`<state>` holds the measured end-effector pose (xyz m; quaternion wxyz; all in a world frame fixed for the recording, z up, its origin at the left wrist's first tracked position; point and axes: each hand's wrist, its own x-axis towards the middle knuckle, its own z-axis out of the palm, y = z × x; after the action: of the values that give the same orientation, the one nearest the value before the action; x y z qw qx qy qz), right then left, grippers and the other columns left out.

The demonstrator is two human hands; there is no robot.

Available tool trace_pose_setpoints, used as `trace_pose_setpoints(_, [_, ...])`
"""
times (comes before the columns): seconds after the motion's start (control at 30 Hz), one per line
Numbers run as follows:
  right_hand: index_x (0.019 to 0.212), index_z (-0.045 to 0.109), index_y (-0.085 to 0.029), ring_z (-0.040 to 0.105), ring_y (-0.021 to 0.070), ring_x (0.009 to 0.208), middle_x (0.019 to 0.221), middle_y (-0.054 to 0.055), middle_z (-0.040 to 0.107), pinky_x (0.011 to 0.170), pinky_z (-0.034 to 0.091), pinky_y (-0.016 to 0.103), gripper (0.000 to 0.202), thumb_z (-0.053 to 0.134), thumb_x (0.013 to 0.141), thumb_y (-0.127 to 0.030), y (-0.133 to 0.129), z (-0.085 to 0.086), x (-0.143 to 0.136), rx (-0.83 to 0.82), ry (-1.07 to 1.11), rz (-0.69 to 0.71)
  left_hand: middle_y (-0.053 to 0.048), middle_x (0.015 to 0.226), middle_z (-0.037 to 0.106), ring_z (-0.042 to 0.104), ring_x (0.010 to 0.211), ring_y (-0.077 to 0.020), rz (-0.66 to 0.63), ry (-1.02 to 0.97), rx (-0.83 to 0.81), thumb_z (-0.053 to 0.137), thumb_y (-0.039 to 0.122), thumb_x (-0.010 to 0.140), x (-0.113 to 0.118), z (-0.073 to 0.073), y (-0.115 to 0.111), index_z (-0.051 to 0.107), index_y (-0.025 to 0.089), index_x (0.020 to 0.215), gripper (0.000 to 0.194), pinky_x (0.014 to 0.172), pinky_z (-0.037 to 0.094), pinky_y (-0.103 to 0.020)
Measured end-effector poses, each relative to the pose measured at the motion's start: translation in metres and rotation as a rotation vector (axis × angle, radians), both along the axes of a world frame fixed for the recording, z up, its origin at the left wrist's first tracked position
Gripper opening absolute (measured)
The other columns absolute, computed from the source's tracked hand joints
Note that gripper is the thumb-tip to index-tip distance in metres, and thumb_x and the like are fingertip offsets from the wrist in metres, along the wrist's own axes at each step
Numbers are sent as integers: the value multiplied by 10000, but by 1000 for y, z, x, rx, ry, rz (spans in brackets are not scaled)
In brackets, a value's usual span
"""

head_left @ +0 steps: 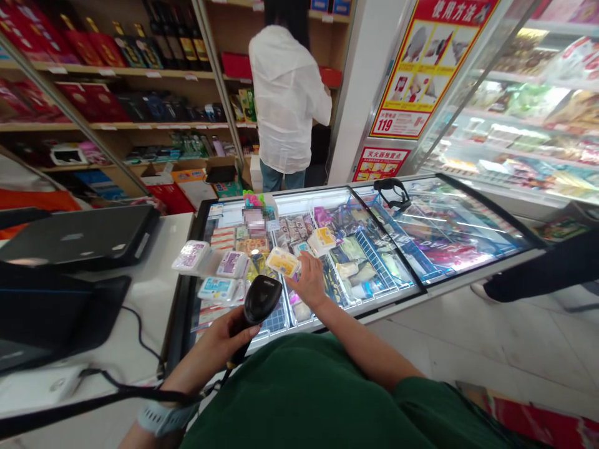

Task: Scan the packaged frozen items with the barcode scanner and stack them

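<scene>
My left hand [233,335] is wrapped round the handle of a black barcode scanner [262,299], its head tilted up over the glass-topped freezer. Between the thumb and fingers of my right hand [309,280] is a small plastic tub with a yellow label [283,262], just beyond the scanner's head. On the glass to the left lie tubs with purple labels [233,264] and one with a blue label [218,288]. Another purple-labelled tub [191,256] sits at the left edge. A second yellow-labelled tub [324,239] stands past my right hand.
The freezer [393,298] has a black frame and holds many packets under glass. On the left counter [175,249] are a black machine [84,237] and loose cables. A person in a white shirt [290,100] stands by the shelves. A black strap-like object [393,194] lies at the back.
</scene>
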<state>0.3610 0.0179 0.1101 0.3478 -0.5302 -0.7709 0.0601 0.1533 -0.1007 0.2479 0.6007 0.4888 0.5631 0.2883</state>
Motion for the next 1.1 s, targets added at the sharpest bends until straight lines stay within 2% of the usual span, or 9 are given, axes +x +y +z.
trace_pose_setpoints(0.13, [1253, 529, -115, 468, 337, 1294, 1352, 217, 531, 1109, 332, 500, 567, 710, 831, -448, -2, 3, 0, -69, -18, 6, -95, 1067, 769, 681, 1039, -309, -15, -12, -11, 772, 501, 726, 2, -2, 0, 739, 179, 1092, 489, 1008, 496, -441])
trace_pose_setpoints(0.3, [1254, 535, -117, 477, 337, 1282, 1352, 213, 537, 1112, 325, 501, 561, 711, 832, -442, -2, 5, -3, -73, -13, 14, -96, 1092, 767, 659, 1128, -323, -15, -19, -5, 774, 452, 738, 2, -3, 1, 728, 177, 1116, 470, 1007, 498, -425])
trace_pose_setpoints(0.53, [1229, 551, -110, 490, 332, 1265, 1356, 211, 548, 1111, 332, 496, 546, 712, 832, -448, -2, 2, -5, -34, 10, 7, -78, 1033, 773, 674, 1010, -297, -36, 35, 7, 794, 428, 686, 4, 4, 5, 746, 180, 1022, 420, 927, 517, -370])
trace_pose_setpoints(0.67, [1242, 541, -107, 488, 333, 1272, 1360, 212, 543, 1113, 335, 497, 556, 715, 830, -438, -1, 2, -4, -39, 5, 7, -86, 994, 773, 674, 960, -302, -54, 61, -2, 770, 459, 687, 5, 6, 8, 743, 170, 1009, 434, 902, 521, -385])
trace_pose_setpoints(0.83, [1250, 528, -134, 486, 339, 1280, 1368, 202, 538, 1111, 344, 496, 565, 736, 811, -424, -1, 2, -4, -77, 18, 3, -82, 1036, 772, 662, 1057, -323, -39, 54, -12, 782, 499, 674, 6, 5, 10, 748, 196, 1014, 457, 967, 505, -396])
trace_pose_setpoints(0.9, [1242, 524, -134, 504, 326, 1260, 1324, 191, 561, 1097, 369, 464, 573, 749, 793, -410, 1, -3, -3, -139, 51, -41, -86, 1063, 769, 664, 1073, -323, -42, 48, -4, 781, 510, 681, 5, 3, 10, 749, 197, 1025, 466, 986, 498, -398])
trace_pose_setpoints(1.03, [1227, 515, -154, 575, 289, 1150, 1213, 144, 592, 1005, 454, 401, 575, 770, 757, -365, 11, -19, 1, -356, 142, -278, -85, 1054, 774, 684, 1032, -306, -21, 64, 14, 777, 541, 689, 0, 0, 14, 753, 192, 993, 463, 993, 501, -400])
trace_pose_setpoints(1.1, [1214, 514, -147, 607, 295, 1082, 1173, 151, 597, 931, 490, 398, 556, 755, 762, -364, 19, -30, 5, -410, 166, -373, -76, 1027, 780, 688, 1030, -310, 24, 82, 14, 794, 570, 656, -6, 1, 17, 752, 196, 956, 482, 985, 512, -398])
